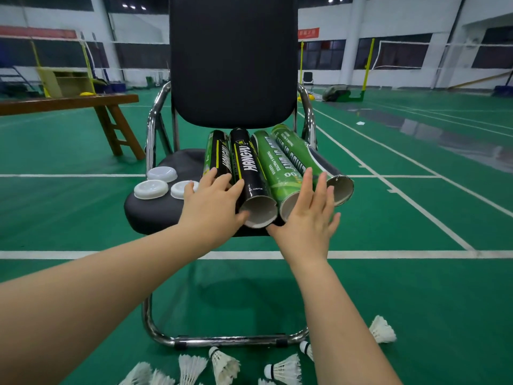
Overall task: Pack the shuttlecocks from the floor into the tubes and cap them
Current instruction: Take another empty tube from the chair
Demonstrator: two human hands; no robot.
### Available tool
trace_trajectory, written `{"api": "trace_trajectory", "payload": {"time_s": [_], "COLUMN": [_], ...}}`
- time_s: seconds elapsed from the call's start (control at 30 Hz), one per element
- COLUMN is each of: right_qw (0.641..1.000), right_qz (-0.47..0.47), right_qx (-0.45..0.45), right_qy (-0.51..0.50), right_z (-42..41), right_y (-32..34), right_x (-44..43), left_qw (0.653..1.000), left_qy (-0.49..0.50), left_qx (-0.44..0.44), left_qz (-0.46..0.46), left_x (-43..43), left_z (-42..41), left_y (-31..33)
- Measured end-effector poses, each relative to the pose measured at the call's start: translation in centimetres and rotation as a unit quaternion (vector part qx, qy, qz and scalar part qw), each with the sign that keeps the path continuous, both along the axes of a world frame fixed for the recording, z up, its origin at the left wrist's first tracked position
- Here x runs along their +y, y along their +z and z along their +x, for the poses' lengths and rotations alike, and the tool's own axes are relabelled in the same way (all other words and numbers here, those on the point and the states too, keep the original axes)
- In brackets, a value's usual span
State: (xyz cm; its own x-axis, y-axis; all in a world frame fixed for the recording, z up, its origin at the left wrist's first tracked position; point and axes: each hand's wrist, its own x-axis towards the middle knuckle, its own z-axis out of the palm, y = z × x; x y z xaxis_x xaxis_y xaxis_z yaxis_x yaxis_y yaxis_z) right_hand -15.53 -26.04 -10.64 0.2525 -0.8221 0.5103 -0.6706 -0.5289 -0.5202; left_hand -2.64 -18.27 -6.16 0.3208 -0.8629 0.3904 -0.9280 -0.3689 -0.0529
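Note:
Several shuttlecock tubes lie side by side on the black chair seat, open ends toward me: two black ones on the left and two green ones on the right. My left hand reaches over the leftmost black tube with straight fingers resting on it. My right hand lies flat with spread fingers over the mouths of the green tubes. Three white caps sit on the seat's left side. Several white shuttlecocks lie on the green floor by the chair's base.
The chair has chrome arms and a chrome floor frame. A wooden bench stands to the left. Badminton nets and posts are far behind on the green court.

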Motion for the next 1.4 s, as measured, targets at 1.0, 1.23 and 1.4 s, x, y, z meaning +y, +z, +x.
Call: {"api": "trace_trajectory", "payload": {"time_s": [1.0,1.23,1.4], "right_qw": [0.939,0.918,0.909], "right_qz": [-0.228,-0.209,-0.164], "right_qx": [-0.252,-0.308,-0.321], "right_qy": [0.063,0.135,0.208], "right_z": [-7.5,-11.5,-11.7], "right_y": [8.2,11.1,11.0], "right_x": [15.3,22.1,25.8], "left_qw": [0.906,0.905,0.932], "left_qy": [-0.34,-0.338,-0.277], "left_qx": [0.074,-0.036,-0.05], "left_qz": [-0.242,-0.255,-0.227], "left_x": [9.8,16.0,21.8], "left_z": [-8.9,-11.9,-12.6], "left_y": [5.7,9.3,9.5]}}
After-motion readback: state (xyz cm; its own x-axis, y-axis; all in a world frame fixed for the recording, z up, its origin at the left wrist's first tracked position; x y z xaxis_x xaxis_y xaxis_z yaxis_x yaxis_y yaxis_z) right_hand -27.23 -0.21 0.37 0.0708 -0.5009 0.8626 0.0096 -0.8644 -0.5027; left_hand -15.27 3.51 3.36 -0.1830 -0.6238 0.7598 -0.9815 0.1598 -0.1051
